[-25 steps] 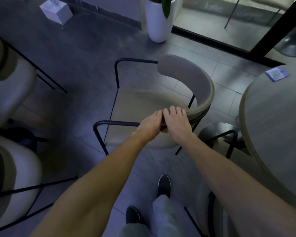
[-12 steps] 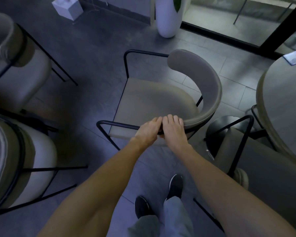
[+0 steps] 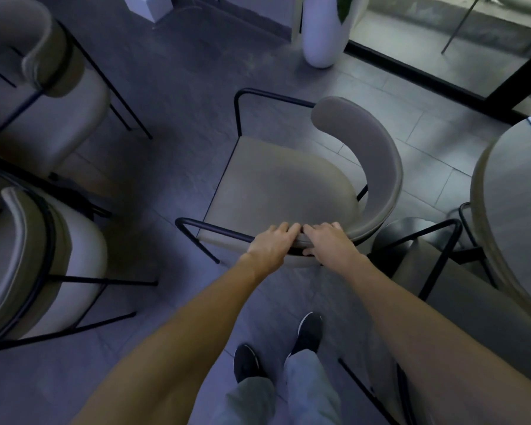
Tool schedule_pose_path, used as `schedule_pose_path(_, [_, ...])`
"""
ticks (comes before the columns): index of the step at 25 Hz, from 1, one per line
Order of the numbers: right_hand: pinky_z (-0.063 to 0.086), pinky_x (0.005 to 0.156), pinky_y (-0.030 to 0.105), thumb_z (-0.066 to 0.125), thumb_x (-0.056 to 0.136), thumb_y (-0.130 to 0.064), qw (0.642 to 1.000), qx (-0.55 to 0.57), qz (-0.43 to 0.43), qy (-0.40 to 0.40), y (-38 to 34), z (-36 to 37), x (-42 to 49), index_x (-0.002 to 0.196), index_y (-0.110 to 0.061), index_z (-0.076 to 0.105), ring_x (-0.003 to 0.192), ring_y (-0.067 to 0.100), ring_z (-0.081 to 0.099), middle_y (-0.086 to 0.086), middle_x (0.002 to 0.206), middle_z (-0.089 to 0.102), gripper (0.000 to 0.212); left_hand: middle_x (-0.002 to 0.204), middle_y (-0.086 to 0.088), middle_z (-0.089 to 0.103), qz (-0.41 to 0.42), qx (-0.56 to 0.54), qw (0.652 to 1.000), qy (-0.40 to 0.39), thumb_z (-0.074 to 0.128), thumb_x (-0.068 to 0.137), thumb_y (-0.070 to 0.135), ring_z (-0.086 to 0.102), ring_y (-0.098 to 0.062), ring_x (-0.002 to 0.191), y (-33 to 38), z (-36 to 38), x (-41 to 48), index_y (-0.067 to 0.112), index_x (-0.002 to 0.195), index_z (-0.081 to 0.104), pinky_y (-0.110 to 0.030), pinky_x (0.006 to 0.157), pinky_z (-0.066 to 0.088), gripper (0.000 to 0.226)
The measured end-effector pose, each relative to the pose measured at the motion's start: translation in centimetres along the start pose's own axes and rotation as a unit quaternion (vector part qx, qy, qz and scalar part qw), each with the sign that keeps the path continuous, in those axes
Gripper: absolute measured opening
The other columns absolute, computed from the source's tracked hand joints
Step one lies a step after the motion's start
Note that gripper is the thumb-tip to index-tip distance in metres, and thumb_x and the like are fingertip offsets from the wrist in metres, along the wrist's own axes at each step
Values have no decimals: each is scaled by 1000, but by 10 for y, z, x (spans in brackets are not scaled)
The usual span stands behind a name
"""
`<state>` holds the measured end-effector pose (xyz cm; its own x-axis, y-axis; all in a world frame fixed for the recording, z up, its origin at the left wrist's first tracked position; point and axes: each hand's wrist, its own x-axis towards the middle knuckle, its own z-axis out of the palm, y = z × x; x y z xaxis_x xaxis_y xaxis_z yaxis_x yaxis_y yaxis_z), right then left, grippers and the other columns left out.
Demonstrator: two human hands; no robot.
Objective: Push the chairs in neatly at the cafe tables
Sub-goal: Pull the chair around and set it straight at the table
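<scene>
Meanwhile our left hand and right hand had slid slightly apart, both curled round the chair's backrest end. It stood apart from the desk, so we judged pushing-in not yet done.

white planter, white box, tiled floor

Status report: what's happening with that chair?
Both gripping: left hand, right hand on chair backrest. It stands apart from round table. Maybe blocking: second chair by table.

Bare forearms, grey trousers, dark shoes
</scene>
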<state>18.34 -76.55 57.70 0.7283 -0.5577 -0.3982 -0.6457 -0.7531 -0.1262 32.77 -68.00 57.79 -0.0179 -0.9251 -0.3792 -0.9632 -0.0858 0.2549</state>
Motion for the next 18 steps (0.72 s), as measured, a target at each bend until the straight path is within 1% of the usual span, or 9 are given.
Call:
schedule_pose_path(3, [38,92,41,62,93,-37,999,13,-6,-36,-8,4,-3,121,-13,52,114,29,57,7,121,64,39,127,-9,50,-4,47,999,13,66,82,3,54,-30,113,9,9,-8,13,136,36,-38,89,46,62])
schedule_pose_path(5, [40,93,42,57,96,-31,999,7,-12,-52,-15,11,-9,121,-10,54,115,29,56,8,122,64,33,127,-11,50,-18,72,997,-10,69,82,9,54,-31,113,18,19,-14,11,130,38,-40,92,45,57])
schedule_pose_path(7, [42,93,42,51,98,-24,998,-4,-19,-57,-23,18,-17,120,-9,55,113,29,57,7,120,64,27,128,-13,50,-44,81,995,-32,70,83,9,54,-32,114,29,30,-19,9,128,39,-41,94,44,55])
schedule_pose_path(8, [42,92,42,50,98,-23,998,-6,-23,-50,-24,21,-19,119,-10,56,112,28,58,7,119,65,26,128,-13,50,-52,82,995,-28,69,83,8,54,-33,114,33,34,-21,9,128,40,-41,94,44,54])
schedule_pose_path(11, [42,89,41,56,93,-33,999,15,-32,-27,-9,22,-26,116,-15,56,110,27,61,4,118,67,29,125,-13,52,-61,89,994,-7,70,83,12,55,-32,111,40,34,-23,9,127,40,-40,91,44,52])
schedule_pose_path(13, [38,94,41,62,87,-41,997,-33,-38,-62,19,17,-30,121,-21,53,113,25,59,0,122,65,40,124,-13,52,-62,102,993,-2,71,82,16,54,-32,109,51,33,-22,11,128,40,-43,89,43,56])
schedule_pose_path(15, [31,106,43,63,87,-38,986,-135,-25,-90,58,10,-34,129,-25,51,122,23,53,-3,129,60,46,125,-12,50,-54,109,993,6,74,79,15,52,-32,109,70,38,-17,12,134,37,-46,91,40,67])
schedule_pose_path(16, [27,111,43,61,89,-32,980,-182,-16,-85,77,7,-35,131,-26,51,126,22,50,-3,132,58,43,126,-12,49,-55,106,993,9,75,76,13,50,-32,110,78,42,-13,14,138,34,-48,93,37,74])
schedule_pose_path(18, [24,114,39,56,92,-24,972,-230,-6,-49,105,4,-34,126,-26,54,128,21,47,-2,131,58,35,127,-10,48,-68,94,993,11,75,74,10,46,-32,112,87,49,-3,19,142,30,-51,96,32,82])
